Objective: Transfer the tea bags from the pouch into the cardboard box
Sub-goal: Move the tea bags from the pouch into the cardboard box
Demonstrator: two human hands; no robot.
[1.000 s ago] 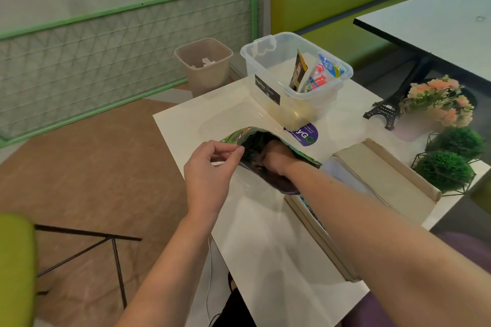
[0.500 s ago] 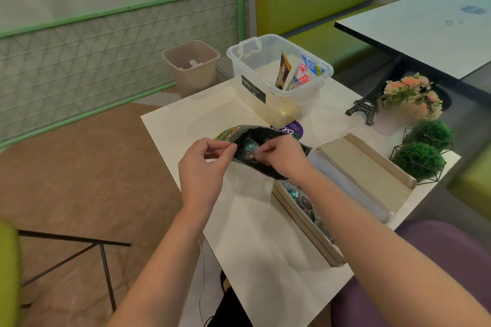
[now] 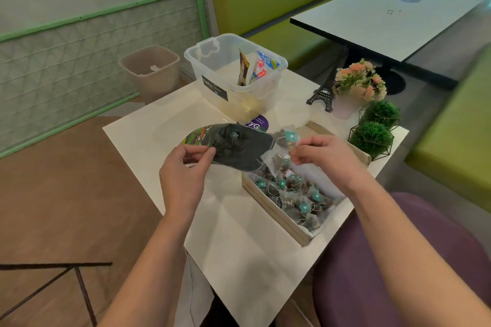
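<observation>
Left grip (image 3: pixel 186 167) pinching, right grip (image 3: pixel 322 158) pinching

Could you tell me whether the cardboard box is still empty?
No, the cardboard box already holds a heap of tea bags with teal tags.

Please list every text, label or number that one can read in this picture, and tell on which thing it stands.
"yG": partly hidden, on the purple sticker on the table.
Dark label on the clear plastic tub: too blurred to read.
Snack packets in the tub: print unreadable.
Teal tags on the tea bags: no readable text.

Glossy white table (image 3: pixel 239 233), matt cardboard box (image 3: pixel 271 202), seemingly mesh tea bags (image 3: pixel 295 188).
</observation>
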